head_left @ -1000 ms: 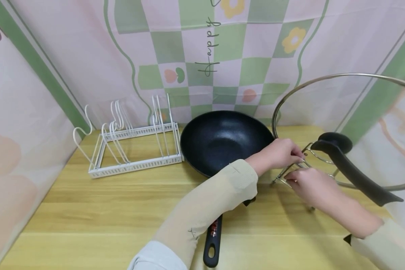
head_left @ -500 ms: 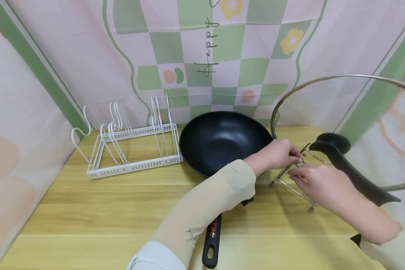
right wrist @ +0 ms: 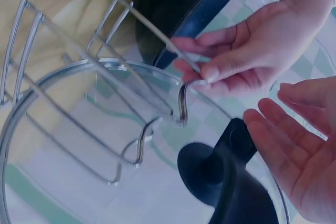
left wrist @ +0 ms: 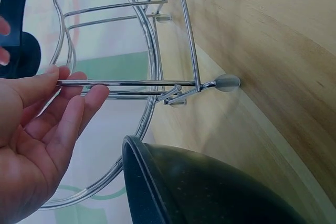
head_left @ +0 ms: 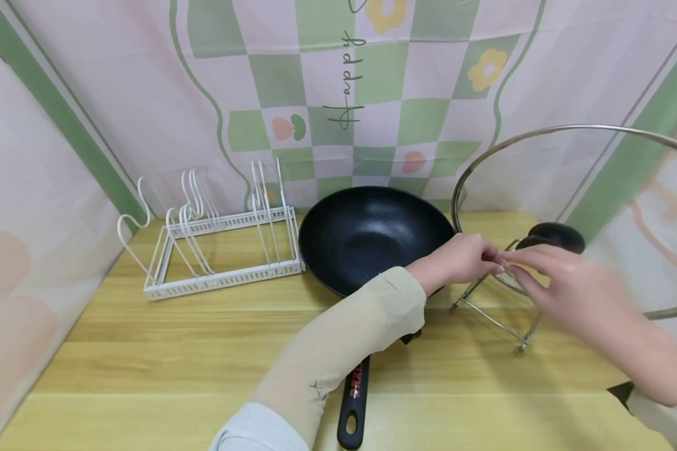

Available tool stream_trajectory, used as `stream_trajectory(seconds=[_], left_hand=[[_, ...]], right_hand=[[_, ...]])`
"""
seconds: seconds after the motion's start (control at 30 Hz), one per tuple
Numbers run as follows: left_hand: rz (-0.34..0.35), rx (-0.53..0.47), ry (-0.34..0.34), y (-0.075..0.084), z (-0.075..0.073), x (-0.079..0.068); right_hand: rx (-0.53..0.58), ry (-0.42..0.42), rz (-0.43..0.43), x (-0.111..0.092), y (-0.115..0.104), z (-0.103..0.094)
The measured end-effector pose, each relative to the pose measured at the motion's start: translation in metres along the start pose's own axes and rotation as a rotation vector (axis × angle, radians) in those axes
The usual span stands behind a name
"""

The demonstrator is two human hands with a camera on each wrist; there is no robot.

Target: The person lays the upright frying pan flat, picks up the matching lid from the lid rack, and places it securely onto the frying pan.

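My left hand (head_left: 465, 258) pinches a wire of the chrome lid stand (left wrist: 186, 30) between thumb and fingers, as the left wrist view shows. Upright in that stand leans a large glass lid with a metal rim (head_left: 583, 128). Its black handle (head_left: 553, 236) faces me, partly hidden behind my right hand (head_left: 575, 288). In the right wrist view the right hand's fingers are loosely extended, near the left hand and the lid's handle, with nothing held. A black wok (head_left: 372, 238) sits left of the stand, partly under my left forearm.
The wok's long handle (head_left: 352, 407) points toward the front of the wooden table (head_left: 175, 363). At the left stands a white rack (head_left: 225, 277) with upright wire dividers, close beside the wok. Patterned cloth (head_left: 276, 78) hangs behind and at both sides.
My right hand has come off the front of the stand's wire and moved right and up, its fingers straightening. My left hand keeps its pinch; lid, wok and white rack stay put.
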State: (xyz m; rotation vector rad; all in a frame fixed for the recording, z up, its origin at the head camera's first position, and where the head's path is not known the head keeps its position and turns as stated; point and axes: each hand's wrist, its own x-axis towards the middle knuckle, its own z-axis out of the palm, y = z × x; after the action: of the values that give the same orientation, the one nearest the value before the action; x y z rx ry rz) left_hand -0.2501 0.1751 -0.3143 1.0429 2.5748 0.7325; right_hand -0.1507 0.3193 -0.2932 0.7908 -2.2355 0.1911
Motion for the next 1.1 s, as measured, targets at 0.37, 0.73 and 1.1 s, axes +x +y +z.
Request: stream_trajectory(seconds=[0.37,0.73,1.1], left_hand=[[-0.007,-0.023,0.019,-0.003,-0.003,0.001],[-0.018,-0.048,0.016,-0.001,-0.001,0.000],[-0.028,-0.058,0.002,0.000,0.001,-0.001]], right_hand=[[-0.038,0.046,0.002,0.007,0.022,-0.015],[-0.053,-0.094,0.171,0.002,0.023,-0.029],[-0.056,-0.363,0.367,-0.005,0.023,-0.032]])
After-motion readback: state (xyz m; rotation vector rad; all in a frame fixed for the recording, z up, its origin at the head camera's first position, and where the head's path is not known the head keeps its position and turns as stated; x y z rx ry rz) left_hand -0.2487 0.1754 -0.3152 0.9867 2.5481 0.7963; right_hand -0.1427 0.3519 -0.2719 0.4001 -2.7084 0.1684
